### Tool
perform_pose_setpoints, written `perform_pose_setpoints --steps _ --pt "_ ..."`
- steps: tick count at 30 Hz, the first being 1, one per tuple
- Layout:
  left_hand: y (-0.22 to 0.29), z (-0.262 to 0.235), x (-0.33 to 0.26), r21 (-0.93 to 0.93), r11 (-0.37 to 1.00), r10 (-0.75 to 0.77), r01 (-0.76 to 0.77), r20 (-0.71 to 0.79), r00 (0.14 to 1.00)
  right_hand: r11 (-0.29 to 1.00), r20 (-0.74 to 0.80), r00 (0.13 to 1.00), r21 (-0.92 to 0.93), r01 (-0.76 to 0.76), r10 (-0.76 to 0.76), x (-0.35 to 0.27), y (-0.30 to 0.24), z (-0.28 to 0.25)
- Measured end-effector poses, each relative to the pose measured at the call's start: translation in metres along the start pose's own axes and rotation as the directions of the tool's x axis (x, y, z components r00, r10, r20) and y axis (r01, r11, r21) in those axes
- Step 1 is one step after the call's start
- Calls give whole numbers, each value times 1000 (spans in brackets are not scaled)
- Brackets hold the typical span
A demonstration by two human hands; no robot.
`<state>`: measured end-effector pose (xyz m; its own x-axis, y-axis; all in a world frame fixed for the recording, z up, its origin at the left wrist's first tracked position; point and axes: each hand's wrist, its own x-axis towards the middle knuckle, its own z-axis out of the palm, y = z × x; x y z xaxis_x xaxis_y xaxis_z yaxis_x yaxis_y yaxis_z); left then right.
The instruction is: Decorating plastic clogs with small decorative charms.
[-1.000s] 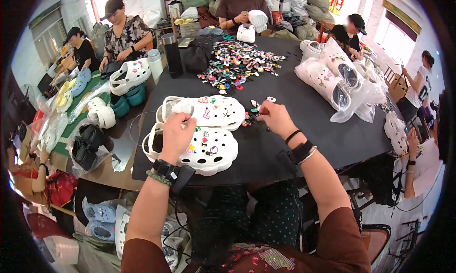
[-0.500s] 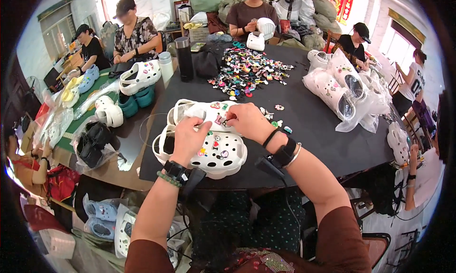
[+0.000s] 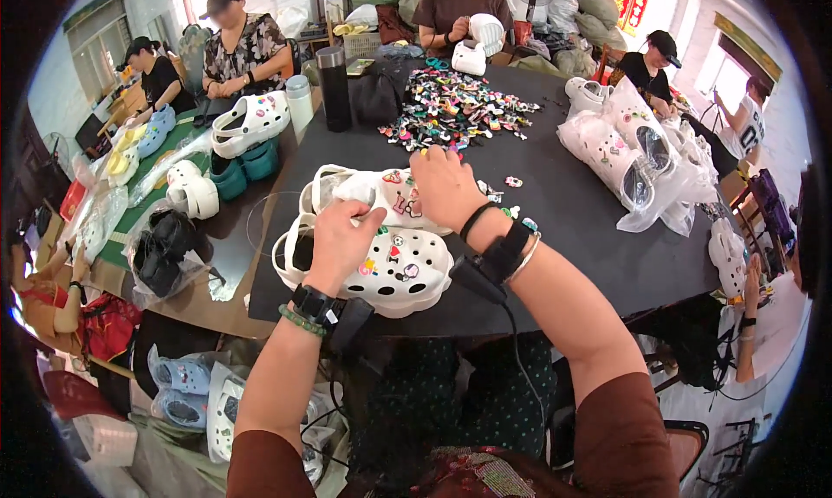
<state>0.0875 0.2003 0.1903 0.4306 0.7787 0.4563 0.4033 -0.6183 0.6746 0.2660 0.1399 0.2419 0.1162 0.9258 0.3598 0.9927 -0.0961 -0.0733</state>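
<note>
A pair of white clogs lies side by side on the dark table in front of me. The near clog (image 3: pixel 400 268) has holes across its toe and several colourful charms pressed in. The far clog (image 3: pixel 364 184) also carries charms, among them red and pink ones, and is partly hidden by my hands. My left hand (image 3: pixel 345 242) is closed on the far clog near its opening, thumb toward the toe. Over that clog's toe, my right hand (image 3: pixel 446 190) has its fingertips drawn together at the far edge; whatever they hold is too small or hidden to name.
A pile of loose charms (image 3: pixel 468 108) spreads beyond my hands, with a few strays (image 3: pixel 513 182) closer. Bagged white clogs (image 3: pixel 611 151) lie right. A black tumbler (image 3: pixel 333 91) and black bag (image 3: pixel 376 97) stand far left. Other people sit around the table.
My right hand has lifted from the charms on the far clog, its fingertips moving away toward the clog's far edge. My left hand stays on the clog. The view has shifted slightly.
</note>
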Motion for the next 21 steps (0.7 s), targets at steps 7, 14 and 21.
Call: perform_pose_setpoints --steps 7,14,21 --pt "-3 -1 -1 6 1000 28 -28 17 999 982 306 947 123 -142 98 18 -5 0" --pt "9 -6 3 6 1000 -8 7 80 997 982 402 898 -8 -189 176 34 -7 -1" --pt "9 -5 5 -40 999 19 -17 62 998 975 309 925 -54 -215 221 31 -12 9"
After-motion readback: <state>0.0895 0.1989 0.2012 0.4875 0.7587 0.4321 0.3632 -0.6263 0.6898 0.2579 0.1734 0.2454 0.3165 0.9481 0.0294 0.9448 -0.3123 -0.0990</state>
